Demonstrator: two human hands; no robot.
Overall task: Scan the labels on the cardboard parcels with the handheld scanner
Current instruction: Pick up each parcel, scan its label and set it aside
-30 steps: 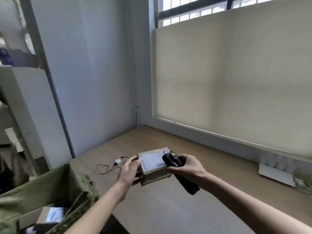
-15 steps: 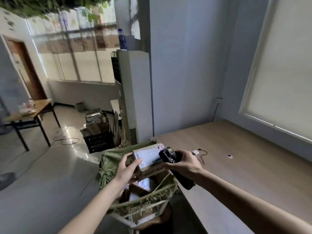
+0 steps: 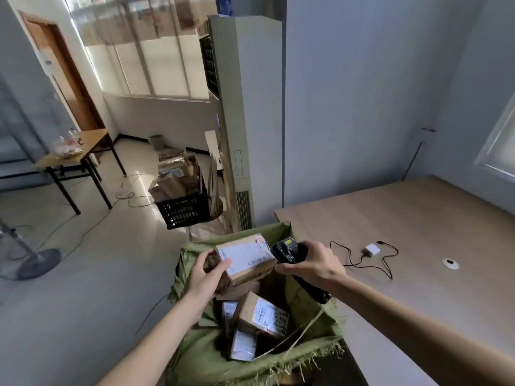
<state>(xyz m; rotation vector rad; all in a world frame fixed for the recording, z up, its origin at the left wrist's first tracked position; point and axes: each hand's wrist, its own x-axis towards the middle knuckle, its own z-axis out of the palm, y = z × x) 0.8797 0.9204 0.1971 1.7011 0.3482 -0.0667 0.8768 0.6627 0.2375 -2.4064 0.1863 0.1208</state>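
Above the frayed green woven sack (image 3: 195,341), left hand (image 3: 207,277) grips a boxy cardboard parcel (image 3: 245,260), right hand (image 3: 312,263) clasps the black scanner (image 3: 287,250).

Parcel carried from desk to sack

The cardboard parcel (image 3: 245,259), a second ago above the desk (image 3: 404,218), is now over the open green sack (image 3: 278,366), both hands and the scanner (image 3: 287,250) moving with it.

Brown cardboard parcel (image 3: 245,260) with a white printed label, black handheld scanner (image 3: 289,253), frayed green woven sack (image 3: 281,355) — beside a pale wood-grain table (image 3: 418,227) carrying a white charger (image 3: 372,249) and black cable (image 3: 384,264).
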